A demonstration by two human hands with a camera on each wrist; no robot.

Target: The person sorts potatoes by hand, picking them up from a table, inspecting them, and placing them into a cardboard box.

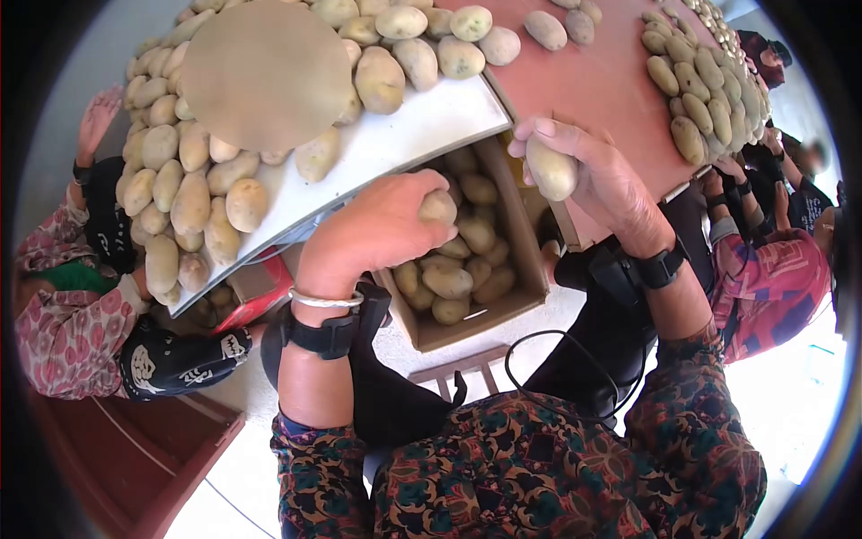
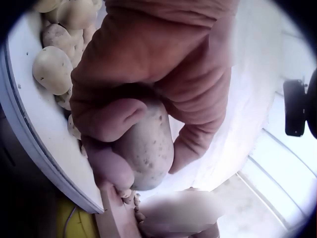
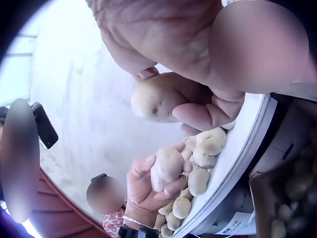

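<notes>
My left hand [image 1: 377, 225] grips a potato [image 1: 438, 207] above the left part of a cardboard box [image 1: 530, 278] that holds several potatoes. In the left wrist view, fingers and thumb curl round that speckled potato [image 2: 147, 144]. To the right, beyond the box's edge, my right hand [image 1: 597, 175] holds another potato [image 1: 551, 171] between thumb and fingers. The right wrist view shows this potato [image 3: 161, 97] held under the palm, with the left hand [image 3: 143, 191] and its potato [image 3: 167, 168] lower down. The two hands are apart.
A large potato pile [image 1: 190, 202] lies on the white tabletop [image 1: 404, 126] at left. On the red tabletop [image 1: 593, 90] is a second pile [image 1: 709, 99]. A red box [image 1: 260, 292] stands under the white table. Other people are at both sides; a cable [image 1: 539, 334] loops over my lap.
</notes>
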